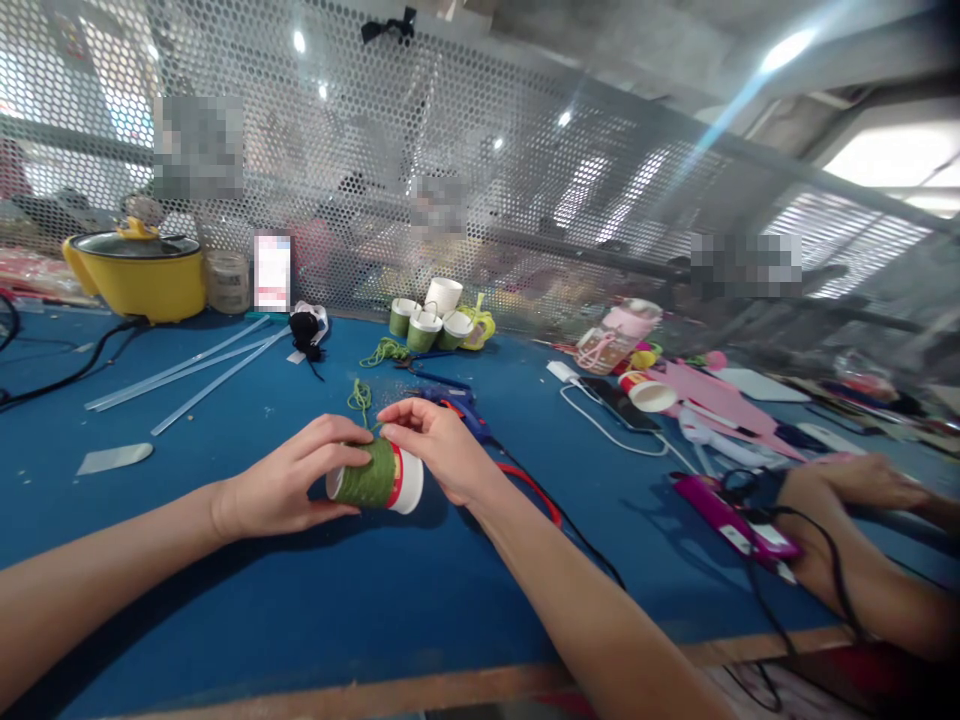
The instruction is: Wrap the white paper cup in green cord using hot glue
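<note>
A paper cup [377, 478] lies on its side over the blue table [315, 600], most of it wrapped in green string, with a red band and white rim showing at its right end. My left hand [289, 487] curls around the cup's left end. My right hand [435, 445] pinches the green string [361, 398] at the cup's top edge, and the loose string trails away behind the cup. A blue glue gun [459, 405] lies just behind my right hand, with a red and black cord running off to the right.
Several string-wrapped cups [431, 322] stand at the back centre. Clear glue sticks [187, 368] lie to the left near a yellow pot [137, 270]. Another person's arms [855, 530] rest at the right by a pink phone [731, 517], cables and pink paper. A mesh screen backs the table.
</note>
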Demonstrator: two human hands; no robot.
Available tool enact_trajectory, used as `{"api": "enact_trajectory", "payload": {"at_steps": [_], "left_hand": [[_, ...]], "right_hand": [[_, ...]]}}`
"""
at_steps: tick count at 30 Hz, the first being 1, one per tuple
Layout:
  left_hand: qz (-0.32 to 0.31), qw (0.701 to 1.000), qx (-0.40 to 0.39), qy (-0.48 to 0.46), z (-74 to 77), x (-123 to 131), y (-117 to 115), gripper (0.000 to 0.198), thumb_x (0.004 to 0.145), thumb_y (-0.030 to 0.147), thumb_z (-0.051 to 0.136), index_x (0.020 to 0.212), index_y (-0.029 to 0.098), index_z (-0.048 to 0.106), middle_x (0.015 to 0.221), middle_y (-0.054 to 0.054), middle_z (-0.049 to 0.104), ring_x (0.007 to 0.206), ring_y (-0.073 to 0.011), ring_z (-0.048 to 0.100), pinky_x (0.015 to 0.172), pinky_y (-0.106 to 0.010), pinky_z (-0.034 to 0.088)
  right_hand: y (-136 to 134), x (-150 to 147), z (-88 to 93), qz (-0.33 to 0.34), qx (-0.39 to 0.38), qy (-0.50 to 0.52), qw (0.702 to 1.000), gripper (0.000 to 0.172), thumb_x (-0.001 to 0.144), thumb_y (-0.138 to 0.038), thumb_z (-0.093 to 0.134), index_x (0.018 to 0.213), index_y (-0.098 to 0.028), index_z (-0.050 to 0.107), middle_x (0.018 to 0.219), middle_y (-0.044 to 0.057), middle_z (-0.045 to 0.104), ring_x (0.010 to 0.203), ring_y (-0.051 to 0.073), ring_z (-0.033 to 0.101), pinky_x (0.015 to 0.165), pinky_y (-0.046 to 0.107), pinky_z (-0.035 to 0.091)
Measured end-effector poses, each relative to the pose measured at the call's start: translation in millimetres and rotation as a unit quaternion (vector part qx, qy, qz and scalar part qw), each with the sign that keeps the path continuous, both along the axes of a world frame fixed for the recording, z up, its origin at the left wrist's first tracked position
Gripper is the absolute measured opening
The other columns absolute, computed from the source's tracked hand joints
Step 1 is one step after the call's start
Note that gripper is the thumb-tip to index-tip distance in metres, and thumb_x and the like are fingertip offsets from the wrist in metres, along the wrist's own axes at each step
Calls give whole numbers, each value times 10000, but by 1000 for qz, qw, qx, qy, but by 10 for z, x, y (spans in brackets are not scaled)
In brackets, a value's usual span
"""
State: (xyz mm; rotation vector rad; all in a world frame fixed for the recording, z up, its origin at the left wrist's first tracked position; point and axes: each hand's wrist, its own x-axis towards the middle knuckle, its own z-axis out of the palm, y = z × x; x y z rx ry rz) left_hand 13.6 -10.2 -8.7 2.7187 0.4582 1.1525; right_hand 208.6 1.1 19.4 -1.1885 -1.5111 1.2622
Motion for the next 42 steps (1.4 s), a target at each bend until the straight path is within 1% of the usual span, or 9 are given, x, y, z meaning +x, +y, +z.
{"api": "enact_trajectory", "payload": {"at_steps": [8, 11, 14, 17, 20, 26, 32, 38, 42], "left_hand": [[68, 994, -70, -44, -74, -30, 73, 387, 759, 230, 658, 1084, 211, 448, 1153, -128, 511, 1077, -255, 519, 886, -423, 471], [74, 986, -116, -94, -108, -30, 116, 416, 745, 271, 680, 1085, 211, 447, 1127, -122, 513, 1060, -255, 523, 899, -433, 463], [63, 977, -167, -121, -116, -11, 129, 461, 725, 287, 699, 1107, 215, 451, 1141, -122, 510, 1087, -265, 508, 919, -438, 448], [55, 947, -287, -131, -97, 21, 113, 543, 721, 316, 689, 1171, 211, 403, 1142, -121, 526, 1039, -265, 552, 868, -425, 481], [29, 893, -429, -134, -81, 50, 95, 586, 739, 327, 656, 1213, 205, 334, 1078, -107, 566, 917, -237, 616, 785, -399, 517], [37, 872, -464, -152, -89, 76, 87, 600, 675, 315, 699, 1162, 215, 363, 1061, -69, 545, 877, -212, 599, 752, -369, 507], [87, 873, -458, -143, -39, 85, 53, 533, 706, 389, 666, 1123, 186, 406, 953, -40, 538, 811, -194, 561, 700, -332, 491], [29, 843, -501, -193, 15, 66, 48, 437, 792, 401, 564, 1134, 179, 406, 962, -43, 555, 825, -190, 565, 730, -329, 484], [15, 837, -513, -192, 13, 61, 61, 399, 767, 365, 597, 1075, 174, 430, 935, -41, 570, 808, -188, 580, 729, -342, 492]], "right_hand": [[42, 121, 47, 12, -25, 21, 999, 367, 760, -505, 580, 907, -170, 607, 918, 63, 639, 843, 158, 597, 771, 314, 466], [15, 170, 126, 86, -73, 11, 994, 423, 698, -456, 668, 1024, -203, 578, 966, 54, 616, 840, 166, 597, 702, 305, 494], [6, 177, 152, 96, -91, 13, 991, 473, 655, -389, 717, 1056, -203, 548, 960, 45, 594, 804, 160, 593, 645, 285, 502], [23, 159, 125, 75, -85, 22, 993, 446, 667, -389, 709, 1024, -189, 531, 940, 43, 581, 780, 150, 587, 620, 274, 505], [37, 135, 80, 77, -110, 28, 990, 383, 714, -440, 659, 965, -186, 521, 872, 38, 587, 754, 153, 587, 586, 276, 509], [15, 68, 17, 84, -144, 24, 986, 376, 768, -519, 570, 896, -176, 487, 762, 31, 580, 658, 142, 571, 548, 285, 512], [-47, 10, 19, 67, -84, -13, 994, 443, 736, -517, 603, 981, -172, 473, 902, 61, 561, 780, 172, 576, 611, 308, 523], [-78, 52, 82, 86, 54, -89, 991, 480, 706, -453, 657, 1047, -185, 452, 1028, 80, 562, 925, 191, 561, 785, 335, 472], [-59, 106, 112, 106, 90, -137, 981, 492, 714, -468, 644, 1059, -176, 448, 1026, 91, 561, 885, 194, 575, 751, 333, 477]]}}
